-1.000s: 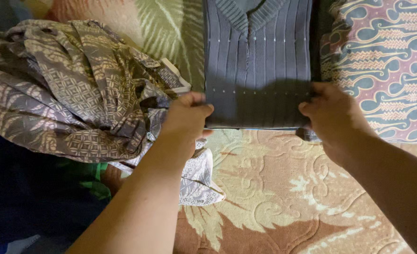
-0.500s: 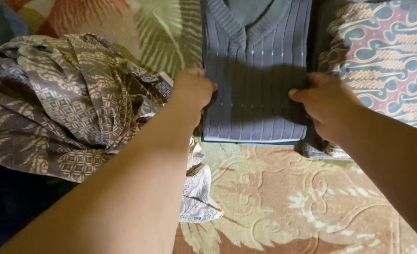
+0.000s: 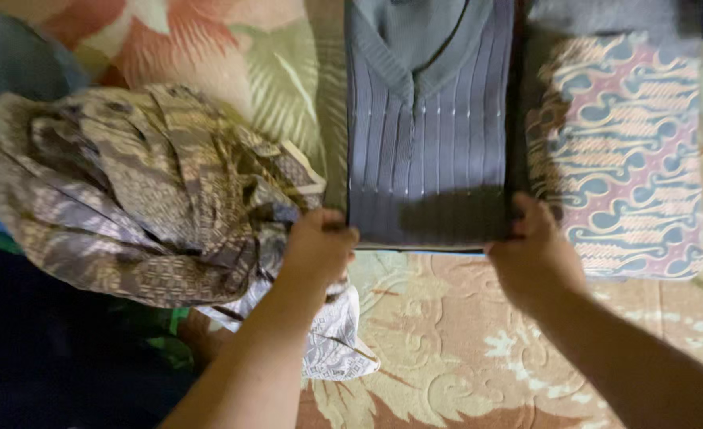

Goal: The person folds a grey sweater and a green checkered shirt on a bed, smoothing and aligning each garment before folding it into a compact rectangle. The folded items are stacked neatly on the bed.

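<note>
left hand (image 3: pixel 317 246) clamped on folded grey sweater's (image 3: pixel 429 135) near-left corner; right hand (image 3: pixel 534 253) gripping near-right corner

Both hands are on the folded grey ribbed sweater (image 3: pixel 429 127): the left hand (image 3: pixel 316 248) grips its near left corner, the right hand (image 3: pixel 532 253) its near right corner. A crumpled brown patterned cloth (image 3: pixel 129 199) lies left, a folded batik cloth (image 3: pixel 625 151) right, all on a floral blanket (image 3: pixel 446 349).

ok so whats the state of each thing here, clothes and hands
grey ribbed sweater: folded flat, neck away
left hand: gripping sweater's near left corner
right hand: gripping its near right corner
patterned cloth: folded, right of sweater
brown patterned garments: crumpled heap, left
</note>
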